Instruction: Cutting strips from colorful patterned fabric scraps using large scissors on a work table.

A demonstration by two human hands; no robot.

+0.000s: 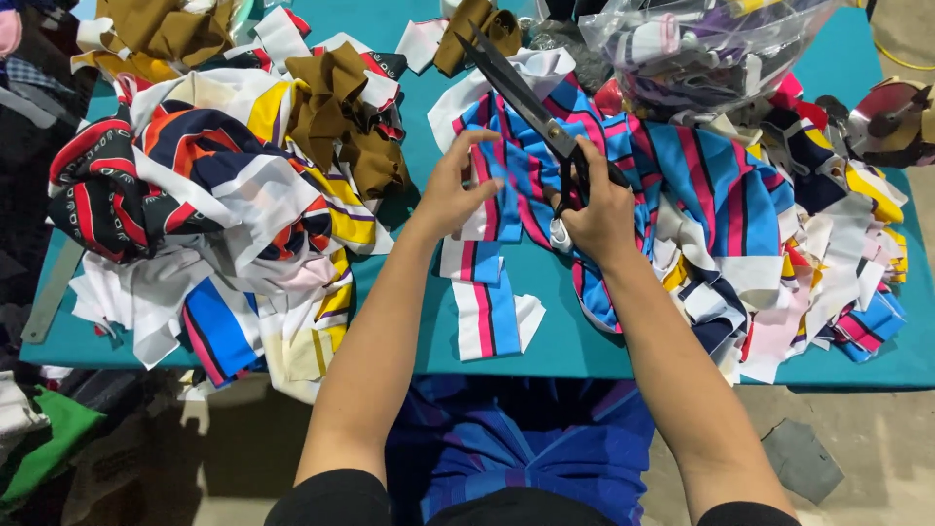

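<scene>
Right hand (596, 209): fingers (584, 229) closed through the black handles of the scissors (526, 102); grip firm; blades long, dark, parted, tips pointing up toward the far edge of the surface (565, 341). Left hand (450, 190): fingers (487, 146) curled onto the blue, pink and white striped fabric (516, 195), pinching it just beside the lower blade; thumb side resting on the cloth; how tight the pinch is, cannot tell exactly. Striped fabric sits mid-surface, slightly right of centre, spread from the hands out toward the right; a cut strip of the same stripe (487, 312) lies flat nearer the near edge, between the two forearms.

Outward: left half of the surface carries a big heap of mixed offcuts (214, 195); white, navy, red, orange, yellow, with brown pieces (341, 107) on top toward the far edge. Right edge: pile of smaller scraps (828, 263), white, yellow, blue, pink, spilling over the near right corner. Far right corner: clear plastic bag (701, 44) stuffed with scraps; a round-blade cutting tool (891, 117) just beside it at the right edge. Surface itself is teal. Below the near edge: blue striped cloth (516, 448) on the person's lap; grey floor (877, 458) with a dark scrap; green fabric (49, 438) at lower left.
</scene>
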